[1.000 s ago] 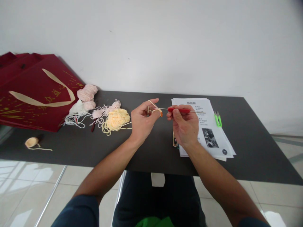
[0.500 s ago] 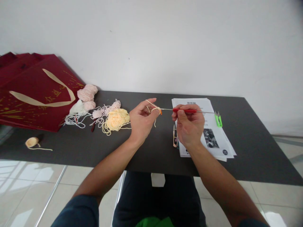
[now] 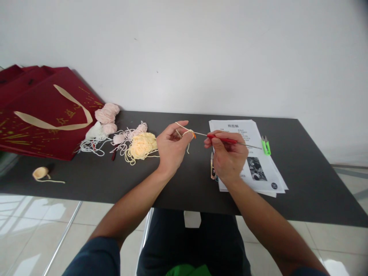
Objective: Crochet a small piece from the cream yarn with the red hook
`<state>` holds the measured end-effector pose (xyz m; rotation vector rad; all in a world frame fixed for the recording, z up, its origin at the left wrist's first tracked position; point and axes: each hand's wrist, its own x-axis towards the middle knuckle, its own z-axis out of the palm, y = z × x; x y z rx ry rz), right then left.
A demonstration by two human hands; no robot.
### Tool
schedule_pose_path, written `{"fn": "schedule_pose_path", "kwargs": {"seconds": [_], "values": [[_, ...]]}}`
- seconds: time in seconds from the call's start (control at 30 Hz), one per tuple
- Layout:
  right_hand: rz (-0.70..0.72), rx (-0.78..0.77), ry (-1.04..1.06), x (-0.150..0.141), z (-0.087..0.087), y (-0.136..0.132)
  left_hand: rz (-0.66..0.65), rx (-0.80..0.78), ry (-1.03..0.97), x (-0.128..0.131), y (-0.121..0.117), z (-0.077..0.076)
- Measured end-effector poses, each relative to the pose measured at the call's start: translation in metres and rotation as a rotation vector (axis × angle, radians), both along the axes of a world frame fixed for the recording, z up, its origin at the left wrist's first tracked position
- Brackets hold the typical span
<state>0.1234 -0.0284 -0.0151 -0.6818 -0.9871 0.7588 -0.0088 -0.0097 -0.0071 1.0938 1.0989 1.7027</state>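
The fingers are together on both sides: the left hand (image 3: 171, 147) has thumb and forefinger pinched at their tips, and the right hand (image 3: 230, 159) has its thumb pressed against the fingers. From here I see both hands up over the dark table (image 3: 189, 176), a red bag (image 3: 37, 99) lying off to the left and papers (image 3: 271, 177) under and behind the right hand. The ball (image 3: 140, 145) sits just left of the left wrist, soft-looking, with loose loops that I'd expect to snag easily. Between the hands is the hook (image 3: 230, 140), its grip clamped in the right hand and its thin tip reaching the left fingertips. It looks light and stiff; the red grip is the sure place to hold, as the bare metal is probably slicker. Last come the yarn (image 3: 185, 127), drawn over the left forefinger and pinched under the thumb, and an orange bit (image 3: 194, 135) beside it, too small to make out. The yarn should be limp and nearly weightless, best nipped close to the tip; whether the hook has caught a loop, I can't tell.
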Motion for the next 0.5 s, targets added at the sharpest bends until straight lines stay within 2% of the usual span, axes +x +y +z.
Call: {"fn": "schedule_pose_path", "kwargs": {"seconds": [0.2, 0.5], "values": [[-0.005, -0.028, 0.001, -0.0028, -0.0024, -0.0011, 0.045, -0.012, 0.007, 0.0009, 0.0004, -0.0001], [0.095, -0.102, 0.11, 0.0023, -0.0015, 0.004, 0.04, -0.001, -0.024, 0.0027, 0.0006, -0.0012]]}}
